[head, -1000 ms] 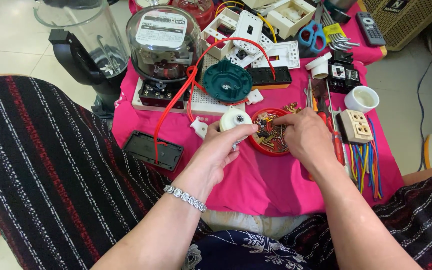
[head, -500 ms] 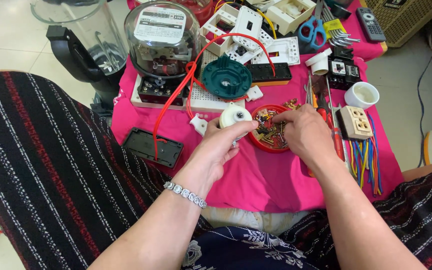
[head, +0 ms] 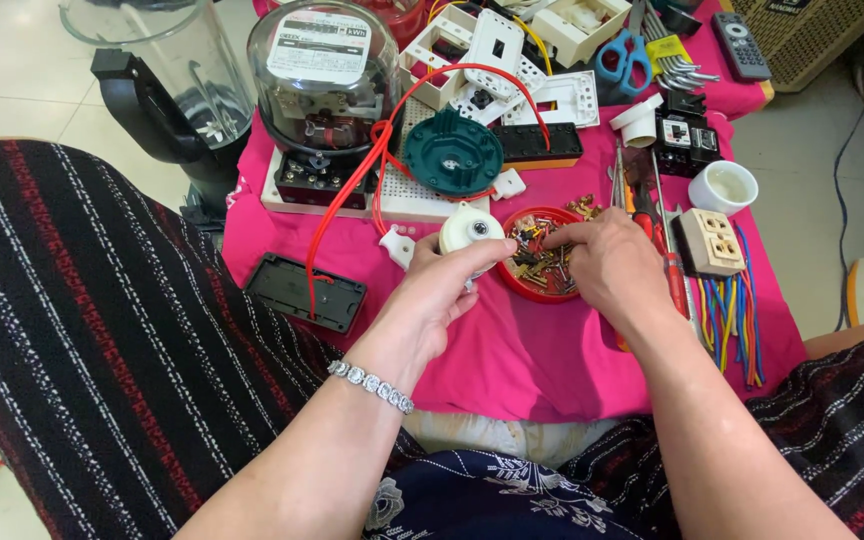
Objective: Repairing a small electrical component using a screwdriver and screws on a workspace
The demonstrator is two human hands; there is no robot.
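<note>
My left hand holds a small round white part just above the pink cloth, fingers wrapped around its lower side. Right beside it sits a red dish full of small screws and brass bits. My right hand rests over the dish's right half, fingertips dipped among the screws; whether it pinches one is hidden.
Behind stand a glass-domed electric meter, a teal round cap, a red wire loop, white switch plates, scissors and a blender jug. A black cover lies left; a beige socket and coloured wires right.
My right hand's fingers have shifted slightly left within the red dish. My left hand keeps its hold on the white part in about the same place.
</note>
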